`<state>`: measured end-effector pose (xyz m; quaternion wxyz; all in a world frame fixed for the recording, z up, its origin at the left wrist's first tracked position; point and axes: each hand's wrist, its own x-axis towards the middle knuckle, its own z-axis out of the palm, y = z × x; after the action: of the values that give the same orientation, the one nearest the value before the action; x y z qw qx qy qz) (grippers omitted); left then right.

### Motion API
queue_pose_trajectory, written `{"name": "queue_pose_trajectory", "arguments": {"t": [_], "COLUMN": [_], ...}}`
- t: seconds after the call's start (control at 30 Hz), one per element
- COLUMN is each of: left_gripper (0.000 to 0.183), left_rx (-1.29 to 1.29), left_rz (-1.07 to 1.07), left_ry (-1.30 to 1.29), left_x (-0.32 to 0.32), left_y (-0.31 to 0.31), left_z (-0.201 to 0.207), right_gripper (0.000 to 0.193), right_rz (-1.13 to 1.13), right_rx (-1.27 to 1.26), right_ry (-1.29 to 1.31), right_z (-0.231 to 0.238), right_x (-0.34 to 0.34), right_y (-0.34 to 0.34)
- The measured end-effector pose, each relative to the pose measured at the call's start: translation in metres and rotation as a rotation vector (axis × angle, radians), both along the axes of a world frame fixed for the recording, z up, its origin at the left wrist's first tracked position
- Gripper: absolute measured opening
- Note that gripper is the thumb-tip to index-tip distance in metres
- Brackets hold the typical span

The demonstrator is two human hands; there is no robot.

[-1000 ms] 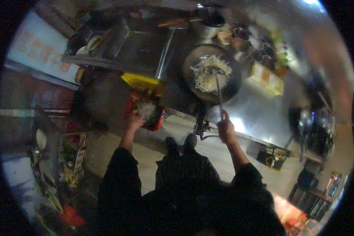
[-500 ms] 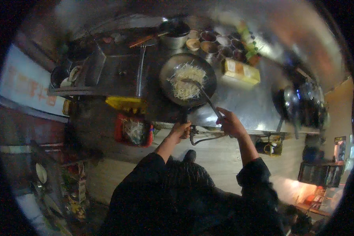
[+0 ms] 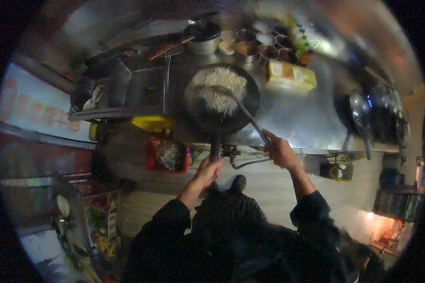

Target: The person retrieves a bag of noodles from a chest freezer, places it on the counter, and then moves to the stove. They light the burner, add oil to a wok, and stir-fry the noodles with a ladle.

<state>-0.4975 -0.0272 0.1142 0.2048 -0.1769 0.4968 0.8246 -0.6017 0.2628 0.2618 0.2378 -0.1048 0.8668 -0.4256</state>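
Note:
My left hand (image 3: 208,171) is wrapped round the dark handle of a wok (image 3: 196,120), which sits over the stove at the counter's front. Pale, thin shreds (image 3: 229,87), looking like bean sprouts or cut potato, lie in the far half of the wok. My right hand (image 3: 279,151) grips the long metal handle of a cooking ladle (image 3: 243,109) slanting down to the left. Its head rests among the shreds and is partly hidden by them and blur.
Several seasoning bowls (image 3: 246,48) and a metal pot (image 3: 203,46) stand behind the wok. A yellow box (image 3: 291,76) sits to its right on the steel counter (image 3: 293,118). Dark pans (image 3: 363,111) are at far right. Below the counter's edge is a red bin (image 3: 167,155).
My left hand has drawn back toward me with the wok handle, and more of the handle shows. The ladle head has shifted left and slightly up among the shreds. The whole view has shifted a little.

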Motion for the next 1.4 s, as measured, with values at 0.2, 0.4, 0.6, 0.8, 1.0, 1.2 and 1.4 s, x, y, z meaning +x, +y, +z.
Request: {"name": "queue_pose_trajectory", "arguments": {"t": [0.2,0.4,0.6,0.8,1.0,1.2,1.4], "left_gripper": [0.017,0.024,0.019,0.027,0.017,0.022,0.032], "left_rx": [0.022,0.022,-0.061,-0.015,-0.165,-0.139,-0.073], "left_rz": [-0.028,0.018,-0.011,0.005,0.022,-0.103,-0.053], "left_ry": [-0.302,-0.188,-0.238,-0.171,-0.214,-0.210,-0.182], "left_x": [0.061,-0.021,0.080,0.006,0.026,0.076,0.003], "left_y": [-0.006,-0.002,0.000,-0.008,0.003,-0.013,-0.007], "left_z": [0.004,0.017,-0.003,0.030,0.006,0.023,0.044], "right_gripper": [0.061,0.065,0.051,0.052,0.054,0.056,0.049], "right_rz": [0.105,0.051,0.105,-0.006,-0.120,-0.100,-0.096], "right_rx": [-0.123,-0.009,0.065,-0.341,-0.187,-0.320,-0.163], "right_ry": [-0.074,-0.267,0.317,-0.442,-0.252,-0.485,-0.323], "right_z": [0.034,0.009,0.008,0.045,0.025,0.049,0.005], "right_x": [0.044,0.023,0.045,0.057,0.047,0.082,0.052], "right_y": [0.033,0.024,0.007,0.047,0.008,0.036,0.021]}}
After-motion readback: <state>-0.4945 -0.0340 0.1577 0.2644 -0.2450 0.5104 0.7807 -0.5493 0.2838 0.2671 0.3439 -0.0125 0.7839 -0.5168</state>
